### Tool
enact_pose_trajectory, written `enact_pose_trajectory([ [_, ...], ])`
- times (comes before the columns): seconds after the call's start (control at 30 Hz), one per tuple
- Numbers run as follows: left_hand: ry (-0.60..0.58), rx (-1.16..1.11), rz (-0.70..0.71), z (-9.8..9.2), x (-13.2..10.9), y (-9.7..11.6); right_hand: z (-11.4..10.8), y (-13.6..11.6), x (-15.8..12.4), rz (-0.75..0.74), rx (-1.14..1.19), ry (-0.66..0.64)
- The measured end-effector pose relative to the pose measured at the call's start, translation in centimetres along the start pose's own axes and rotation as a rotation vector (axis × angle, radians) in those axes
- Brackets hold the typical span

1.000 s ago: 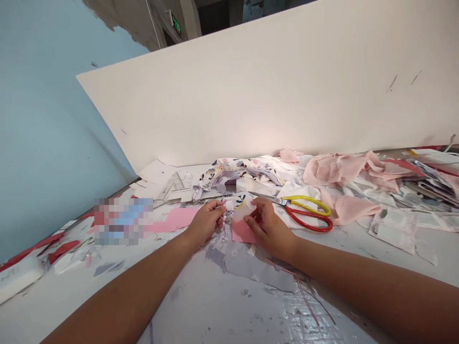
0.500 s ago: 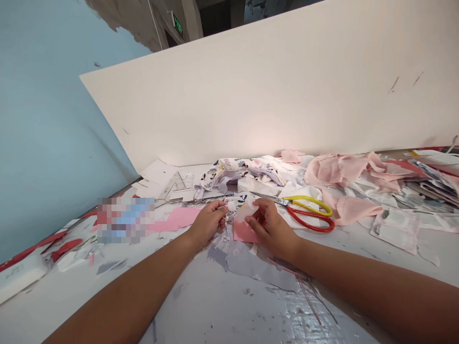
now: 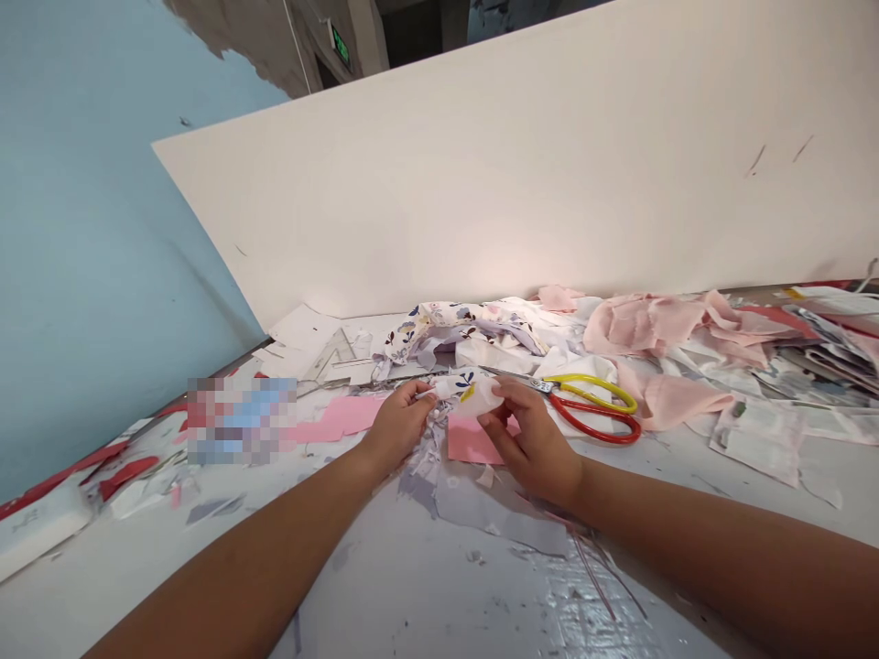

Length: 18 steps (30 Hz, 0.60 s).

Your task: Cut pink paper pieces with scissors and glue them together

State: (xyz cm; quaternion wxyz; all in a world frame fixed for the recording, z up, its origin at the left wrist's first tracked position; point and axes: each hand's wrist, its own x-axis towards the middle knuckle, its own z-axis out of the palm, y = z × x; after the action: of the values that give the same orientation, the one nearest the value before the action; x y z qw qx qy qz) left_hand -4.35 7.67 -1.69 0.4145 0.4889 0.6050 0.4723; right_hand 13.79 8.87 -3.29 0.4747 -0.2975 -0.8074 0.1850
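Pinching a floral scrap (image 3: 461, 389) over the counter (image 3: 412, 586), head cam

My left hand (image 3: 400, 424) and right hand (image 3: 536, 444) both have their fingers closed on the scrap, which sits just above a pink piece (image 3: 473, 441). Red-and-yellow scissors (image 3: 594, 407) lie just beside my right hand, with floral cloth (image 3: 467, 329) and pink fabric (image 3: 642, 325) heaped behind.

This is a garment workshop: a long, paint-flecked cutting table (image 3: 439, 595) runs across the room, heaped with pink fabric offcuts (image 3: 645, 325) and floral cloth (image 3: 467, 329), among tailor's shears (image 3: 591, 403), a clear set square (image 3: 333, 359) and paper patterns (image 3: 298, 334). A green exit sign (image 3: 339, 44) shows far left.
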Motion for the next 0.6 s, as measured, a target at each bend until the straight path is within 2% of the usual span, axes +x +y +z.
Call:
enact_pose_trajectory([
  [0.13,0.0,0.005,0.001,-0.03,-0.12,0.07,-0.14,-0.29,-0.08,-0.056,-0.071,-0.033],
  [0.37,-0.012,0.002,0.013,0.08,-0.1,-0.01,-0.18,-0.2,0.11,0.122,-0.107,-0.055],
  [0.6,-0.016,0.011,0.005,-0.04,-0.2,-0.05,-0.19,-0.13,0.0,0.112,-0.112,0.007],
])
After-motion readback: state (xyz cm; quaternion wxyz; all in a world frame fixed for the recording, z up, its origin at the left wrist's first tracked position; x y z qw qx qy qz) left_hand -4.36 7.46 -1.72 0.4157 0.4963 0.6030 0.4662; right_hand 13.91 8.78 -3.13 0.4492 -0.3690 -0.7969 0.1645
